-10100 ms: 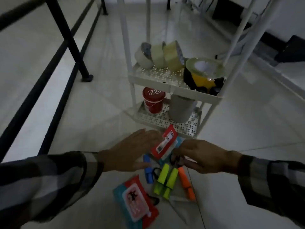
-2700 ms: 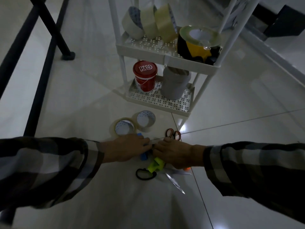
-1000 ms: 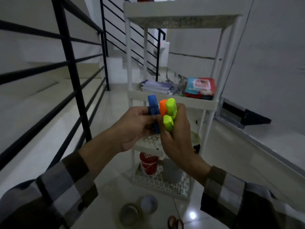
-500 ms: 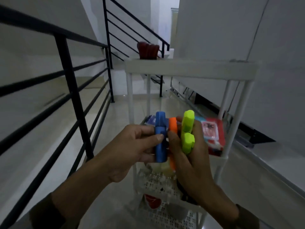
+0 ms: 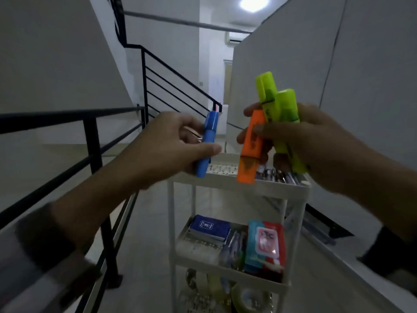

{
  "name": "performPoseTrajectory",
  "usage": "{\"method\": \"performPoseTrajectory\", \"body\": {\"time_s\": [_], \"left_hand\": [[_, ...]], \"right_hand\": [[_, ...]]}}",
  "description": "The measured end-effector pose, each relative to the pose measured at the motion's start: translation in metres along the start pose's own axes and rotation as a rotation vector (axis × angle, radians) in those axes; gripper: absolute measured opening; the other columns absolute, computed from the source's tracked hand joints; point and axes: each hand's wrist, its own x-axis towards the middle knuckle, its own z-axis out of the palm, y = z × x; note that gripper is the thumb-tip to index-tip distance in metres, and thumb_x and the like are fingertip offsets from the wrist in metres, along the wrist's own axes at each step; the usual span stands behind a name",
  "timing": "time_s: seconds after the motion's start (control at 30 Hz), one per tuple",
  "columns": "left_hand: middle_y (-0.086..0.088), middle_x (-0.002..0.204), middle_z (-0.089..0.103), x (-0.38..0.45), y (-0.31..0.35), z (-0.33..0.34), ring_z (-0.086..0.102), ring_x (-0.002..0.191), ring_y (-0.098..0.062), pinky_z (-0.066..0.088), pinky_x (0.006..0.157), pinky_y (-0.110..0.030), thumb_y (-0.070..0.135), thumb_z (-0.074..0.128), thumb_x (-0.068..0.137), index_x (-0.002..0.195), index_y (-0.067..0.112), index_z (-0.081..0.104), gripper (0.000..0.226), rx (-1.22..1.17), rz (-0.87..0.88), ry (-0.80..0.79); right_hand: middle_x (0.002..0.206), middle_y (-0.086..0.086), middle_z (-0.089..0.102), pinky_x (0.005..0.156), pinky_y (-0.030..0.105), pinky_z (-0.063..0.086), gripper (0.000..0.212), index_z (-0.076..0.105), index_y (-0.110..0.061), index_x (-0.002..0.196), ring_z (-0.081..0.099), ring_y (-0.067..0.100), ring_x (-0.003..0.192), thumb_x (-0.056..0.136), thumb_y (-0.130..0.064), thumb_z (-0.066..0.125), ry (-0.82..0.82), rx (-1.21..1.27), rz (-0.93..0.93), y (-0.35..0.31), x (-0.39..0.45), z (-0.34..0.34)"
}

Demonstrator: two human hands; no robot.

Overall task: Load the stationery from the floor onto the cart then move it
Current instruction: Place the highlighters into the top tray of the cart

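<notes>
My left hand (image 5: 167, 147) pinches a blue highlighter (image 5: 208, 143) pointing toward twelve; my right hand (image 5: 316, 141) clutches orange (image 5: 250, 150) and two green highlighters (image 5: 279, 114), similarly upright.

the scene is dim and bluish-grey. the one visible source is a ceiling lamp (image 5: 254, 2) at the top, blown out to a white patch with a soft halo, lighting the far corridor more than the foreground. the highlighters (image 5: 276, 114) are the only vivid colours. motion blur smears the left sleeve (image 5: 45, 251) and right sleeve (image 5: 392, 251) at the bottom corners, and both forearms are soft. the cart (image 5: 239, 190) is fairly sharp at its top front edge; its lower shelves sink into murky shadow. wide-angle distortion bends the railing (image 5: 94, 141) and walls outward toward the edges.
</notes>
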Motion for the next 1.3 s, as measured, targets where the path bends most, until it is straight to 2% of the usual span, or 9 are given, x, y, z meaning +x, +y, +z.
{"method": "performPoseTrajectory", "body": {"time_s": [0.13,0.27,0.43,0.53,0.77,0.97,1.1,1.2,1.3], "left_hand": [[0.003,0.084,0.074,0.065,-0.006,0.017,0.073,0.077,-0.014,0.063,0.077,-0.044,0.041,0.083,0.080,0.133,0.025,0.062,0.059,0.359,0.139,0.037],[0.003,0.100,0.063,0.120,-0.031,0.041,0.062,0.091,-0.018,0.055,0.081,-0.036,0.047,0.082,0.078,0.141,0.025,0.053,0.073,0.681,0.164,-0.070],[-0.006,0.113,0.062,0.151,-0.057,0.064,0.062,0.104,-0.028,0.054,0.080,-0.039,0.044,0.075,0.080,0.119,0.019,0.058,0.050,1.040,0.169,-0.210],[-0.004,0.102,0.056,0.153,-0.058,0.074,0.059,0.096,-0.027,0.046,0.073,-0.036,0.042,0.075,0.084,0.094,0.020,0.048,0.036,1.137,0.187,-0.233],[0.002,0.074,0.033,0.143,-0.067,0.080,0.048,0.077,-0.023,0.042,0.067,-0.035,0.052,0.074,0.085,0.078,0.022,0.035,0.049,1.140,0.192,-0.311],[-0.002,0.076,0.039,0.142,-0.067,0.080,0.042,0.062,-0.016,0.033,0.051,-0.029,0.023,0.073,0.088,0.068,0.021,0.034,0.044,1.090,0.145,-0.325],[-0.005,0.078,0.051,0.151,-0.065,0.082,0.050,0.065,-0.016,0.042,0.053,-0.029,0.016,0.070,0.089,0.076,0.013,0.050,0.024,1.025,0.075,-0.306],[-0.011,0.101,0.069,0.157,-0.065,0.083,0.067,0.082,-0.022,0.054,0.059,-0.031,0.015,0.076,0.086,0.101,0.009,0.071,0.016,0.987,0.021,-0.334],[-0.009,0.103,0.071,0.160,-0.067,0.081,0.067,0.081,-0.020,0.047,0.051,-0.024,0.014,0.078,0.086,0.099,0.011,0.075,0.014,0.950,-0.002,-0.354]], "right_hand": [[0.105,0.019,0.077,0.047,0.029,0.050,0.022,0.062,-0.011,0.120,0.072,0.025,0.071,0.099,-0.007,0.060,-0.052,-0.079,0.232,0.022,0.067,-0.023],[0.089,0.015,0.075,0.039,0.023,0.047,0.025,0.056,-0.002,0.125,0.073,0.022,0.063,0.100,-0.004,0.058,-0.135,-0.096,0.442,0.066,0.121,-0.029],[0.089,0.020,0.073,0.038,0.020,0.045,0.012,0.055,-0.003,0.111,0.072,0.020,0.060,0.100,-0.007,0.059,-0.219,-0.132,0.565,0.108,0.169,-0.023],[0.092,0.019,0.072,0.037,0.019,0.043,0.012,0.054,-0.008,0.110,0.073,0.020,0.060,0.100,-0.002,0.057,-0.248,-0.127,0.569,0.120,0.181,-0.015],[0.110,0.027,0.072,0.040,0.022,0.050,0.021,0.059,-0.005,0.117,0.073,0.024,0.066,0.098,0.004,0.057,-0.224,-0.174,0.489,0.122,0.185,-0.014],[0.101,0.026,0.076,0.040,0.023,0.049,0.028,0.060,0.004,0.120,0.074,0.024,0.066,0.094,-0.001,0.068,-0.094,-0.226,0.384,0.107,0.182,-0.026],[0.094,0.019,0.078,0.042,0.023,0.049,0.029,0.060,0.001,0.120,0.076,0.024,0.070,0.093,-0.004,0.070,-0.048,-0.263,0.351,0.102,0.181,-0.036],[0.095,0.020,0.078,0.043,0.023,0.049,0.029,0.060,0.001,0.120,0.077,0.025,0.074,0.094,-0.004,0.070,-0.035,-0.282,0.356,0.103,0.178,-0.039],[0.092,0.020,0.078,0.045,0.025,0.050,0.029,0.061,0.002,0.118,0.078,0.027,0.076,0.092,-0.004,0.072,-0.024,-0.311,0.358,0.108,0.175,-0.038]]}}
